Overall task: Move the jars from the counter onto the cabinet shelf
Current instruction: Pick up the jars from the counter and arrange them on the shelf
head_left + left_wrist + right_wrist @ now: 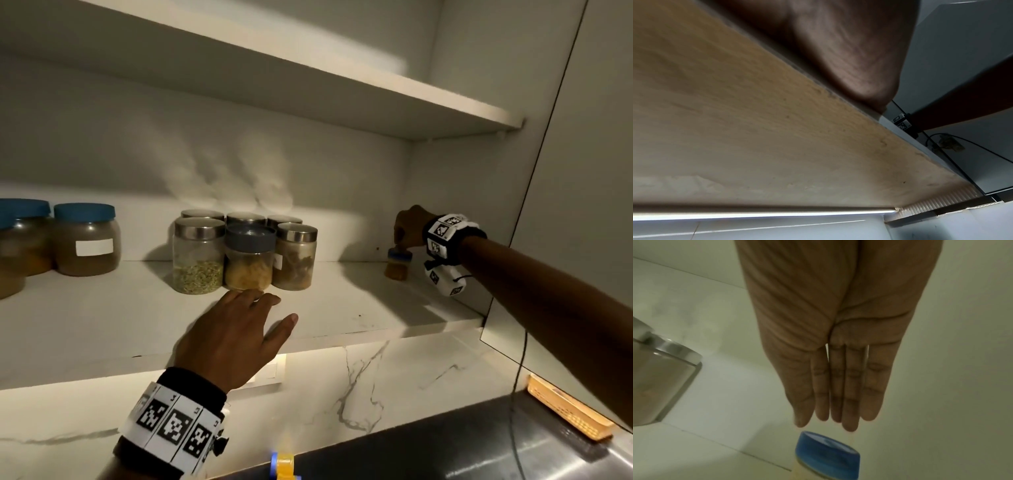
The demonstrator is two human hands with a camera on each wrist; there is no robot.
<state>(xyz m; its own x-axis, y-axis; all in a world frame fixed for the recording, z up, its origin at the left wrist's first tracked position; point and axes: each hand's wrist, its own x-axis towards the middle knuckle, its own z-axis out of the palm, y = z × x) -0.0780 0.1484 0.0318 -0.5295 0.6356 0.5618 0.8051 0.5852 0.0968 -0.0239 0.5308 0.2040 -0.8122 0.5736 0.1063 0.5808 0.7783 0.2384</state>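
Observation:
A small blue-lidded jar with orange contents stands at the far right of the cabinet shelf. My right hand hovers just above its lid, fingers straight and together, holding nothing. A cluster of several steel-lidded jars and a grey-lidded jar stands mid-shelf. My left hand lies flat on the shelf in front of that cluster, fingers spread, holding nothing. The left wrist view shows only the palm and the shelf underside.
Two large blue-lidded jars stand at the shelf's left end. An upper shelf hangs overhead, and the open cabinet door is at the right. Below lie a dark counter, a woven tray and a marble backsplash.

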